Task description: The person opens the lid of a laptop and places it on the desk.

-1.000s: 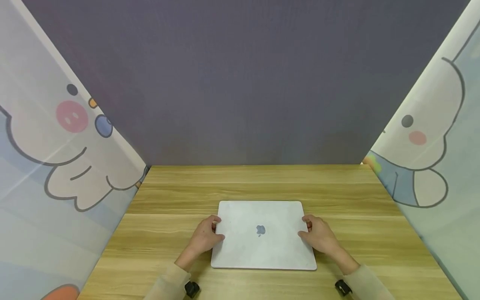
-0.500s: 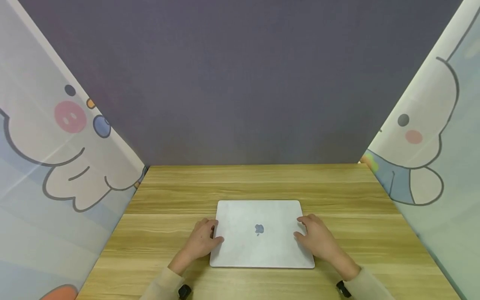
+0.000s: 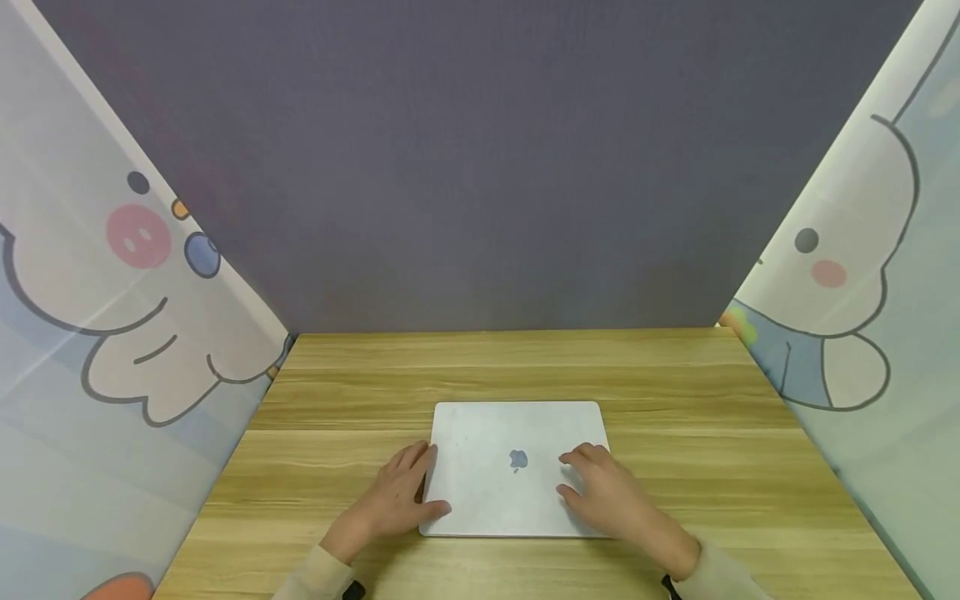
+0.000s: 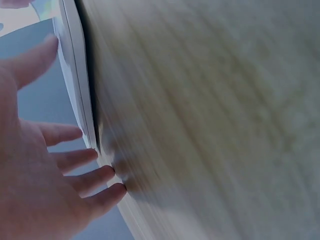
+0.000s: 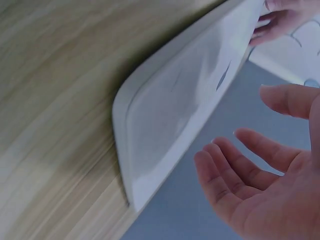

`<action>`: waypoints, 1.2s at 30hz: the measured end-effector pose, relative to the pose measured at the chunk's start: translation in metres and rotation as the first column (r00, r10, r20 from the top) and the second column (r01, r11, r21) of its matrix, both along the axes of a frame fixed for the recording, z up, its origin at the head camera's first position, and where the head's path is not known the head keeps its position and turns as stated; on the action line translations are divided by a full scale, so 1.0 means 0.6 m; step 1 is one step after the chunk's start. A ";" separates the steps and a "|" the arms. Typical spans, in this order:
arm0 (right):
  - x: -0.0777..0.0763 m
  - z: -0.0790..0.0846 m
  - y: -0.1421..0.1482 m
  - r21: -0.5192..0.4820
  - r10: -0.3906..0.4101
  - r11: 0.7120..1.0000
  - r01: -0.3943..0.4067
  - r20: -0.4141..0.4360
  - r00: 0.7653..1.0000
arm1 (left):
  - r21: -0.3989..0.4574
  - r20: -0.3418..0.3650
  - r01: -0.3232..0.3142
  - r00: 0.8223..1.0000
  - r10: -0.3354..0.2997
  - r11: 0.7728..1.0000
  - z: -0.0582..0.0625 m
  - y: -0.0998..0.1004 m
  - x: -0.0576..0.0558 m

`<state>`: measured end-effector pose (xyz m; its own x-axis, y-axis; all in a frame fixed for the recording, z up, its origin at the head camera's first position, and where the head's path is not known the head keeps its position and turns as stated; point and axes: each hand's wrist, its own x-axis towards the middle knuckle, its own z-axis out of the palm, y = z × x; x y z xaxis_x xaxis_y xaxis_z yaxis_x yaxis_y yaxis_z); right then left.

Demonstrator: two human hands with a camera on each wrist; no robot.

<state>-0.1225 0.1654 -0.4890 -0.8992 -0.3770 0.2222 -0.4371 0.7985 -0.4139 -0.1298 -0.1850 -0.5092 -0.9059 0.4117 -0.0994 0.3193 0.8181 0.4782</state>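
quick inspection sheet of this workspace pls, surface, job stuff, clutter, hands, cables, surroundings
surface: wood-grain table
job's things: silver laptop, lid shut, lying flat, logo facing up
clutter: nothing seen
left hand: at the laptop's left edge, fingers extended, thumb over the lid; whether it touches is hard to tell
right hand: above the right part of the lid, fingers loosely bent, holding nothing
cables: nothing seen
surroundings: dark grey panel behind; cartoon-printed sheet at left, another at right
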 end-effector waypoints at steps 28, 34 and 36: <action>0.032 -0.046 -0.056 0.353 0.238 0.922 -0.161 -0.187 0.953 | -0.003 0.012 0.054 0.998 -0.054 0.999 -0.010 -0.011 0.019; 0.030 -0.044 -0.060 0.359 0.253 0.918 -0.170 -0.197 0.947 | 0.001 0.016 0.046 0.999 -0.046 0.999 -0.009 -0.009 0.016; 0.030 -0.045 -0.061 0.363 0.258 0.916 -0.173 -0.200 0.945 | -0.001 0.015 0.047 0.999 -0.047 0.999 -0.008 -0.009 0.015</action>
<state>-0.1045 0.1289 -0.5159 -0.7230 -0.6458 0.2454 -0.6660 0.7459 0.0009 -0.1211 -0.1902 -0.5141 -0.8840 0.4534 -0.1134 0.3502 0.8033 0.4817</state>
